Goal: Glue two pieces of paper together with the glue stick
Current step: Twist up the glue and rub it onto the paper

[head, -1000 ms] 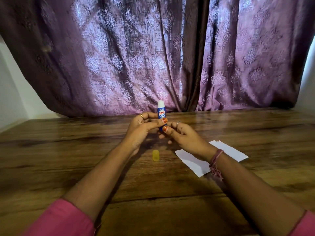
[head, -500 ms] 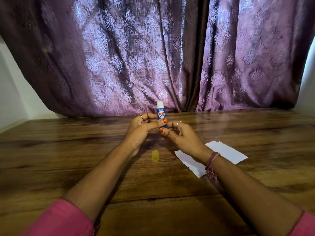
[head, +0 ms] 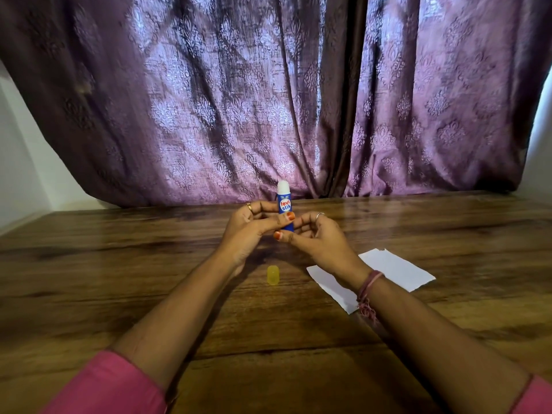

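Note:
A blue glue stick (head: 283, 204) with a white glue tip stands upright above the wooden table (head: 149, 294), uncapped. My left hand (head: 248, 228) grips its barrel between thumb and fingers. My right hand (head: 316, 237) pinches the bottom end of the stick with thumb and fingertips. The yellow cap (head: 273, 275) lies on the table below my hands. Two white pieces of paper (head: 394, 268) lie overlapping to the right, partly hidden under my right wrist.
A purple patterned curtain (head: 268, 100) hangs behind the table's far edge. White wall (head: 18, 162) shows at both sides. My forearms in pink sleeves stretch across the near half of the table.
The white glue tip stands slightly higher out of the barrel. My right thumb has shifted a little lower on the stick's base. Both hands stay in the same place.

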A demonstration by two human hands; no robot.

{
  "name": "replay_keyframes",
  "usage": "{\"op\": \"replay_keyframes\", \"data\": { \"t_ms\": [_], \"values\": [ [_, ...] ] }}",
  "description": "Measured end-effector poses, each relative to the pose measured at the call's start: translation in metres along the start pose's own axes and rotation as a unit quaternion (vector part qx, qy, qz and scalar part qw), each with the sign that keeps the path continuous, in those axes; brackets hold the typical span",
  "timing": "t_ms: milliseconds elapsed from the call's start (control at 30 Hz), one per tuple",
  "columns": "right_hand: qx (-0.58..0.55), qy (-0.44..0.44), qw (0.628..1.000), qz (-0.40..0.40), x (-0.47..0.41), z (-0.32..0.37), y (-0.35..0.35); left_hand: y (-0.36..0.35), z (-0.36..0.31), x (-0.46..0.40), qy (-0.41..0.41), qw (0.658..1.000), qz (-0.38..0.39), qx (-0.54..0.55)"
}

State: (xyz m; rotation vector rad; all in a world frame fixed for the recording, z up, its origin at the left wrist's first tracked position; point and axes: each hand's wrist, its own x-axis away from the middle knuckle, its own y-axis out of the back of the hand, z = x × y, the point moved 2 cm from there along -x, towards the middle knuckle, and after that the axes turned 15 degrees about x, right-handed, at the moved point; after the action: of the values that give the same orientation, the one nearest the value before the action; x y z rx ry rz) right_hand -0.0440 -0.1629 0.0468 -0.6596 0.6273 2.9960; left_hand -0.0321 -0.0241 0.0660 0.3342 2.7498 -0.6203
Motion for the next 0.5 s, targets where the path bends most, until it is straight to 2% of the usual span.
{"op": "replay_keyframes", "data": {
  "t_ms": [133,500],
  "values": [
    [0.069,0.012,0.998,-0.007,-0.0013,0.0013,-0.0027,0.0003,0.0020,-0.0015,0.000,1.000,-0.002,0.005],
    [0.157,0.066,0.983,0.070,-0.0013,0.0008,-0.0001,0.0022,0.0044,-0.0014,0.002,1.000,-0.005,-0.004]
  ]
}}
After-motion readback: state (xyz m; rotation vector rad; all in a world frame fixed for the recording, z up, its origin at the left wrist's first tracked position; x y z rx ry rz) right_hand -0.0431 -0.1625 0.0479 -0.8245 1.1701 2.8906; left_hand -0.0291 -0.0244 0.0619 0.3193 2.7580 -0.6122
